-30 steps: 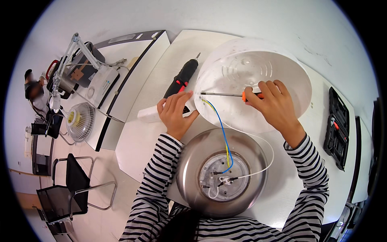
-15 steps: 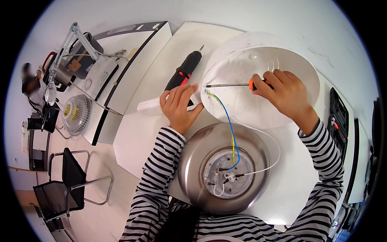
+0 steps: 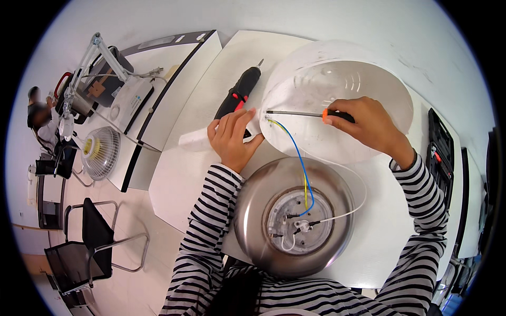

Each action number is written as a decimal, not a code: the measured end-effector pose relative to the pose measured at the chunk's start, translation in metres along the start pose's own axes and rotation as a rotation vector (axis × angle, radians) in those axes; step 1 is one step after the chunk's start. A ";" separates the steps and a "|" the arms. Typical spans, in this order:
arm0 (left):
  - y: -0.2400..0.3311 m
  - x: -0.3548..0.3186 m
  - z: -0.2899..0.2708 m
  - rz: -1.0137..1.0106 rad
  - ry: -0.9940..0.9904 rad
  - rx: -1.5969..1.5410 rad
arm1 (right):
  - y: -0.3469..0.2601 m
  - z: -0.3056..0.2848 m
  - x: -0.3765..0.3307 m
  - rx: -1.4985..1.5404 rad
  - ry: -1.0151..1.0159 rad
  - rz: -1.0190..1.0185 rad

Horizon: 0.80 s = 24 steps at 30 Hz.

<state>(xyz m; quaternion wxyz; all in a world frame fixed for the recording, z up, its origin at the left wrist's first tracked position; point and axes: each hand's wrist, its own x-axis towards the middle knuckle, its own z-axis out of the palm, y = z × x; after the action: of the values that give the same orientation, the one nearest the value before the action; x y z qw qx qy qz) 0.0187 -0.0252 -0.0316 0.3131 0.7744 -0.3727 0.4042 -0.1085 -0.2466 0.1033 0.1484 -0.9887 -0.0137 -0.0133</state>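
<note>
My right hand is closed round the black and orange handle of a screwdriver. The shaft lies level inside a large white bowl-shaped housing, its tip at the inner left wall. Outside that wall, my left hand grips a white handle that juts out leftward; a small black part shows by the thumb. Blue and yellow-green wires run from the wall near the tip to a round shiny metal base in front of me. Its underside carries terminals, and a white wire loops rightward from them.
A black and red cordless screwdriver lies behind my left hand. An open black tool case stands at the table's right edge. On a side table are a lamp and a wire-guarded fan. Chairs and another person are at left.
My right hand has turned and its fingers have curled in round the screwdriver handle. The tip stays at the wall. My left hand keeps its place, and the whole view has shifted slightly.
</note>
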 end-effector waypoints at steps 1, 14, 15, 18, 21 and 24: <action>0.001 0.000 0.001 0.002 0.004 0.002 | 0.002 0.003 -0.003 -0.034 0.084 -0.070; 0.000 0.000 0.004 0.004 0.009 0.011 | 0.020 0.035 -0.012 -0.573 0.574 -0.301; 0.000 0.000 0.004 0.006 0.021 0.009 | 0.023 0.034 -0.011 -0.516 0.527 -0.294; 0.002 -0.001 0.006 -0.001 0.017 0.016 | 0.023 0.027 -0.012 -0.264 0.325 -0.172; 0.001 0.001 0.006 -0.002 0.004 0.023 | 0.027 0.035 -0.011 -0.063 0.363 -0.193; -0.001 -0.002 0.007 0.008 -0.005 0.038 | 0.018 0.033 -0.018 -0.046 0.305 -0.102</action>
<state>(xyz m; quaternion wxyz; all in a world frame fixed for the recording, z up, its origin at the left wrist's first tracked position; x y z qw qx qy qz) 0.0221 -0.0298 -0.0368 0.2957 0.7797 -0.3689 0.4106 -0.1248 -0.2546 0.0656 0.1250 -0.9764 -0.0406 -0.1711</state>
